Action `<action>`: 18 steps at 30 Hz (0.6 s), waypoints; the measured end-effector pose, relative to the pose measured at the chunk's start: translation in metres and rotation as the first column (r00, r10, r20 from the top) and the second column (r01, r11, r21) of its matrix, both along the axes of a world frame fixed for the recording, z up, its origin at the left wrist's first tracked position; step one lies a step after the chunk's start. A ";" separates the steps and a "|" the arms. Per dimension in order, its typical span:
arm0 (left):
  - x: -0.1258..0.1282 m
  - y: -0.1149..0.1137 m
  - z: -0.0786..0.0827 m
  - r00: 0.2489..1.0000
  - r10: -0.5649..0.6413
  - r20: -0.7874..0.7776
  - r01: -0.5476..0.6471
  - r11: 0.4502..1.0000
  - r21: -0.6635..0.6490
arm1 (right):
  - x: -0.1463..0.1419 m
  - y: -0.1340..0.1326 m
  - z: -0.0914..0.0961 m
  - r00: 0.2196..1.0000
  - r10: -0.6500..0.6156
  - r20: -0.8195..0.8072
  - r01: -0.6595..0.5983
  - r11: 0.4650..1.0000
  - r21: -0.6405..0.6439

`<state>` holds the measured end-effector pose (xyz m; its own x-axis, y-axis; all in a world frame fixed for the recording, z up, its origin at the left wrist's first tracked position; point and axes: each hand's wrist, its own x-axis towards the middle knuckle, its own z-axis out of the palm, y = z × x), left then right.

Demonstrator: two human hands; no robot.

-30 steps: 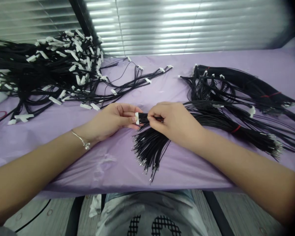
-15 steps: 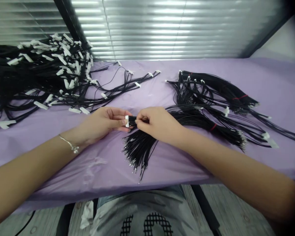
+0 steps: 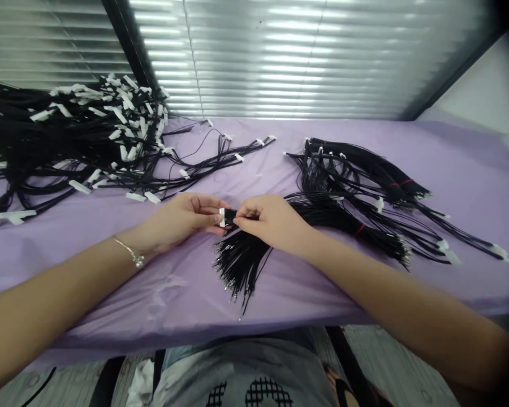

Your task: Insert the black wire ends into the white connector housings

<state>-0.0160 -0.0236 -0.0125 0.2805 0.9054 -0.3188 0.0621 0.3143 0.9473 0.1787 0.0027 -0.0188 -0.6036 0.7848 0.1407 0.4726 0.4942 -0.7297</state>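
Between thumb and fingers, my left hand (image 3: 193, 217) pinches a small white connector (image 3: 223, 217) with black wires entering its right side. Right beside it, my right hand (image 3: 271, 220) is closed, thumb against fingertips, on black wires near the connector. Below the hands, a bundle of loose black wires (image 3: 241, 260) fans out on the purple cloth, its ends tipped with shiny metal terminals. These wires run under my right hand toward a tied part (image 3: 360, 229) with a red band. The exact wire under my right fingertips is too small to make out.
A large heap of black cables (image 3: 34, 135) with white connectors lies at the left. More wire bundles (image 3: 365, 161), one red-banded, lie at the right. Window blinds (image 3: 254, 56) stand behind the purple-covered table (image 3: 182, 305), whose front edge is close to my body.
The view has shifted slightly, so the scene sits lower. My hands keep nearly the same hold on the connector and the wires.
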 end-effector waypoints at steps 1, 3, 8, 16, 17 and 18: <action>0.000 0.000 0.000 1.000 0.007 -0.002 -0.007 1.000 0.001 | 0.000 0.000 -0.001 1.000 -0.002 -0.015 0.002 1.000 0.006; 0.002 -0.001 0.001 1.000 0.026 -0.003 -0.026 1.000 -0.006 | -0.001 -0.002 -0.003 0.999 -0.017 -0.028 0.017 1.000 0.014; 0.005 -0.001 0.001 0.997 0.070 0.010 -0.070 0.997 -0.030 | -0.005 -0.004 -0.004 0.999 -0.016 -0.029 0.017 1.000 0.017; 0.008 -0.004 0.007 0.999 0.053 -0.003 -0.053 0.998 -0.032 | -0.005 -0.003 -0.001 1.000 0.028 -0.012 -0.027 0.993 0.118; 0.008 -0.004 0.007 0.999 0.053 0.005 -0.053 0.998 -0.033 | -0.004 -0.003 -0.001 0.999 0.032 0.005 -0.032 0.989 0.146; 0.007 -0.004 0.007 0.998 0.056 0.022 -0.055 0.998 -0.030 | -0.002 -0.002 -0.001 0.999 0.039 0.018 -0.042 0.982 0.185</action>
<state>-0.0088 -0.0276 -0.0053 0.2377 0.9101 -0.3396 0.0228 0.3443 0.9386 0.1764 0.0006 -0.0195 -0.6375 0.7206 0.2726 0.4588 0.6394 -0.6170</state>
